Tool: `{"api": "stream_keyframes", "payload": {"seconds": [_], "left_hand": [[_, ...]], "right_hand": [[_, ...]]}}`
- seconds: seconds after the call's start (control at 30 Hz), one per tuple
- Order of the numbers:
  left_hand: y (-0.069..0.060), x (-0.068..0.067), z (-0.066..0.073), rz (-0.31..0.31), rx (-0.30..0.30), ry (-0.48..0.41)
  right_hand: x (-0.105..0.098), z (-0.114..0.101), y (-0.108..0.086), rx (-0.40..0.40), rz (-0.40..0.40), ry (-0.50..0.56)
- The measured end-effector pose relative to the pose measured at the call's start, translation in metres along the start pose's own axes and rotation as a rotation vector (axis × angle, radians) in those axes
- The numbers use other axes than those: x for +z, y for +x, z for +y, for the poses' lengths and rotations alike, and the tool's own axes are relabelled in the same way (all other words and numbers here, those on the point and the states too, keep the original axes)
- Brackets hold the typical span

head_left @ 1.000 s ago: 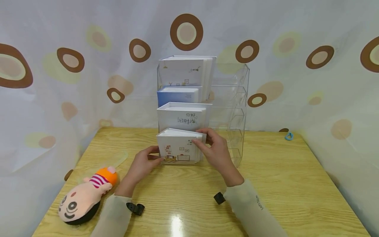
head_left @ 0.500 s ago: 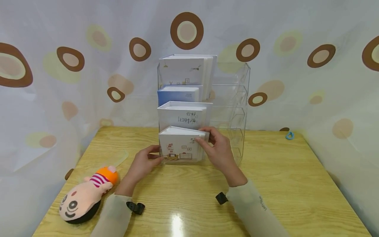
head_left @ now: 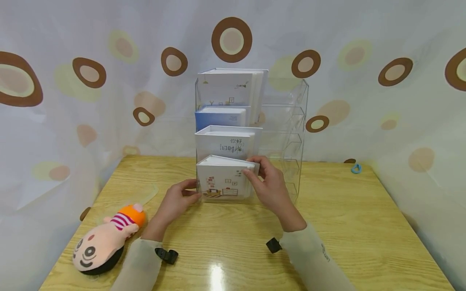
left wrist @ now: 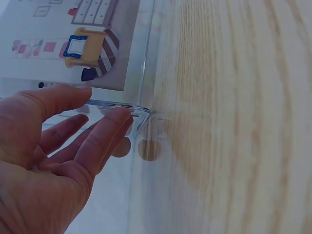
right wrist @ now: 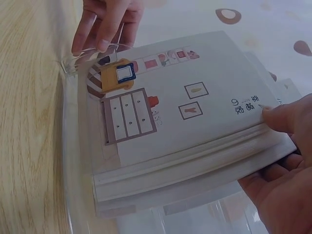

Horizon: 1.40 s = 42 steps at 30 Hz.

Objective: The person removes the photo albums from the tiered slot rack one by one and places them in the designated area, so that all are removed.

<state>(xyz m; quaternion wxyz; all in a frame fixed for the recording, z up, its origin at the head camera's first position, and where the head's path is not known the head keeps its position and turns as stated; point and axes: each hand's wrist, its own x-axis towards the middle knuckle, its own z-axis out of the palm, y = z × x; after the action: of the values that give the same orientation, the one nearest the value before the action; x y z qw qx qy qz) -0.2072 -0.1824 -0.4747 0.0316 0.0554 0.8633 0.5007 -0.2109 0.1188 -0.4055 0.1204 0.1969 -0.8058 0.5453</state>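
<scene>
A clear tiered rack (head_left: pixel 300 141) stands at the back of the table, with white and blue books in its left side. In its lowest tier sits a white book (head_left: pixel 222 176) with a drawn room on the cover. The right hand (head_left: pixel 271 188) pinches that book at its upper right corner; in the right wrist view the thumb lies on the cover and the fingers (right wrist: pixel 278 175) behind. The left hand (head_left: pixel 176 202) holds the rack's lower left corner; in the left wrist view its thumb lies in front and the fingers at the side. The book's lower edge stands behind the clear front.
A soft doll (head_left: pixel 102 242) lies at the table's left. Behind the book are another white book (head_left: pixel 222 141), a blue one (head_left: pixel 218 118) and a tall white one (head_left: pixel 223 87). A small blue ring (head_left: pixel 356 168) lies at the back right.
The right hand and the front book have shifted slightly right, and the book's left edge now stands within the rack's side. The left hand has stayed at the corner.
</scene>
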Motion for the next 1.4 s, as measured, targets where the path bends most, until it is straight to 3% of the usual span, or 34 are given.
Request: {"api": "stream_keyframes", "payload": {"seconds": [0.43, 1.0, 1.4], "left_hand": [[0.001, 0.002, 0.000, -0.007, -0.006, -0.010], [-0.001, 0.001, 0.002, -0.003, -0.007, -0.032], [-0.001, -0.001, 0.001, -0.009, -0.008, -0.062]], "right_hand": [[-0.005, -0.004, -0.003, -0.004, 0.035, -0.022], [-0.011, -0.021, -0.008, -0.072, 0.120, -0.042], [-0.018, -0.031, -0.016, -0.057, 0.130, -0.013]]}}
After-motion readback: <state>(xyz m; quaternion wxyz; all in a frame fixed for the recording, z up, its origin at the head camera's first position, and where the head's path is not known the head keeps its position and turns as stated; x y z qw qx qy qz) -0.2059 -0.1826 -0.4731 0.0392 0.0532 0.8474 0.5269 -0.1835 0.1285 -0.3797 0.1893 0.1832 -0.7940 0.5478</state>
